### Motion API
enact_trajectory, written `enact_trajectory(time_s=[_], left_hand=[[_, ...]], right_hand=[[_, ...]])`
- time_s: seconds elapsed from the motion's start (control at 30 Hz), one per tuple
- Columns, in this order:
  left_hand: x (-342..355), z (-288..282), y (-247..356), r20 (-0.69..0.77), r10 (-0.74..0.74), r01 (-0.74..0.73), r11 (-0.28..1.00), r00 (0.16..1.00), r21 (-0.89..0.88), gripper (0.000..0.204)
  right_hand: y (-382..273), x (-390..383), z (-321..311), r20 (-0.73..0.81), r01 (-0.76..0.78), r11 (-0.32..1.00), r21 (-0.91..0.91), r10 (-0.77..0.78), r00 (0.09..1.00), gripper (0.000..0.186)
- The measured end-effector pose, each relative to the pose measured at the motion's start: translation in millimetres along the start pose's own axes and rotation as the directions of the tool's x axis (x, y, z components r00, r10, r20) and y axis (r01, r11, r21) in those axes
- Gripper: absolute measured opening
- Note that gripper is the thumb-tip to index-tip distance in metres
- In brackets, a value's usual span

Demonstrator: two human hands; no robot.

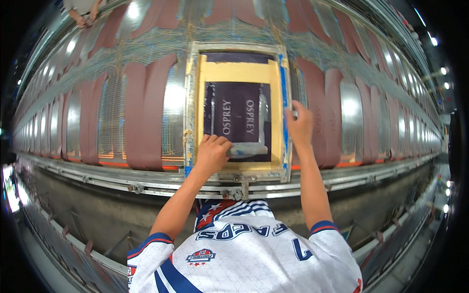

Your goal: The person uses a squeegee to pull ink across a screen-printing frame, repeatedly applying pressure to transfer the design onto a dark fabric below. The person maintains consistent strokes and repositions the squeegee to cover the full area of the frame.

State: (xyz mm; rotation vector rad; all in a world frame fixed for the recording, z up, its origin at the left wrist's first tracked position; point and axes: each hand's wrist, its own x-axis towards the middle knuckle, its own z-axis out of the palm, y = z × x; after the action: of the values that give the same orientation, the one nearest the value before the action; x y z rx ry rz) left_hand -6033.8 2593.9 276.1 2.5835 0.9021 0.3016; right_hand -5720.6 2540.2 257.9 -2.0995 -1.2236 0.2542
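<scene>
Screen-printing frame [192,83] is sitting on the long, shiny printing table [175,97], its bottom edge reaching the metal rail [156,181]. Narrow gaps are showing between the frame and the maroon fabric pieces [146,117] on either side. Inside, yellow tape [237,73] is bordering the dark purple mesh [238,97]. Grey squeegee [249,149] is lying crosswise low on the mesh, its right end stopping just short of the tape; most of the mesh is stretching uncovered above it. Blue tape [283,88] is running down the frame's right side.

Left hand [213,152] is gripping the squeegee's left end, fingers curling over it. Right hand [300,122] is closing on the frame's right edge, maybe on a small fitting there; the curled fingers are hiding it. Another person's hands [84,19] are showing at upper left, well apart.

Two pale lines of capital lettering [226,117] are running lengthwise on the mesh. White jersey [264,249] is carrying big navy lettering, a numeral and a red-and-blue badge [201,255]
</scene>
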Motion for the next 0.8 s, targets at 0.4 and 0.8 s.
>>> enact_trajectory(time_s=[0.4,0.8], left_hand=[[-30.5,-25.3,-22.3,-0.085,-0.017,0.014,0.999,0.996,-0.038,0.04],[-157.4,-159.7,-260.0,-0.009,0.033,-0.031,0.99,0.999,0.135,0.04]], right_hand=[[-16.7,20.9,5.0,-0.037,-0.296,0.955,0.02,0.297,0.954,0.035],[-211.6,-43.0,230.9,-0.032,-0.234,0.925,0.3,0.255,0.966,0.026]])
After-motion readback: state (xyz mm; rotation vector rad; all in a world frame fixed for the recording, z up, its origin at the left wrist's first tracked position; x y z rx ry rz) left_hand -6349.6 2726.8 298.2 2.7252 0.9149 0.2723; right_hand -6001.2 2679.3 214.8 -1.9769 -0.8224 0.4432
